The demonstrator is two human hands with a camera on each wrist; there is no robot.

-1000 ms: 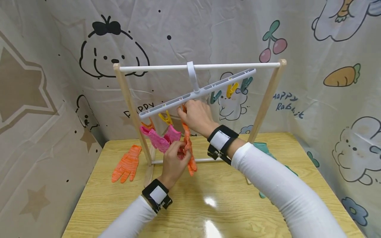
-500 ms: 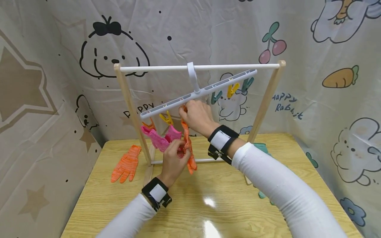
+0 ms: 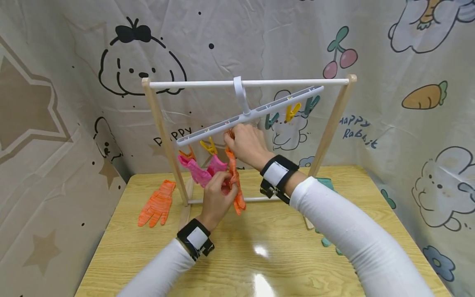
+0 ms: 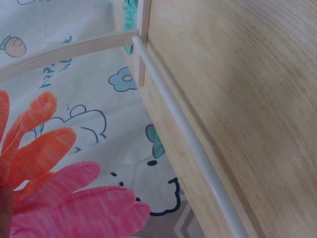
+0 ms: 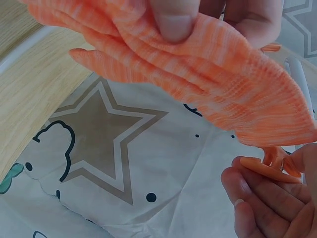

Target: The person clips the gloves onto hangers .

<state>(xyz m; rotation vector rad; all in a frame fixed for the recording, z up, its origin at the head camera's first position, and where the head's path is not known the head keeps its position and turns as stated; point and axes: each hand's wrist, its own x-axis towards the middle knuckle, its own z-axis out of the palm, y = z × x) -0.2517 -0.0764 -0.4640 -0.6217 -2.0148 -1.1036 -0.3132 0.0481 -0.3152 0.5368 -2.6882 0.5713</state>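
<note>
With thumb and fingers my left hand (image 3: 215, 202) pinches an orange knit glove (image 3: 238, 198), which hangs under the middle of a pale grey clip hanger (image 3: 267, 109). My right hand (image 3: 249, 144) is just below the hanger bar; the right wrist view shows its fingers pinching an orange clothespin (image 5: 270, 169) beside the glove's cuff. Whether the clothespin bites the cuff I cannot tell. A pink glove (image 3: 198, 171) hangs to the left from an orange clothespin (image 3: 186, 154) and a yellow clothespin (image 3: 209, 147). In the left wrist view, fingers of both gloves show at lower left.
The hanger hooks over the white rail (image 3: 297, 82) of a wooden rack (image 3: 332, 128), tilted with its left end low. Green clothespins and a yellow clothespin (image 3: 292, 112) dangle at right. Another orange glove (image 3: 157, 204) lies at left; green gloves (image 3: 325, 183) lie partly behind my right arm.
The hanger has shifted slightly right, its clothespins and the pink glove with it. The held glove's lower end has risen a little. Both hands keep their hold.
</note>
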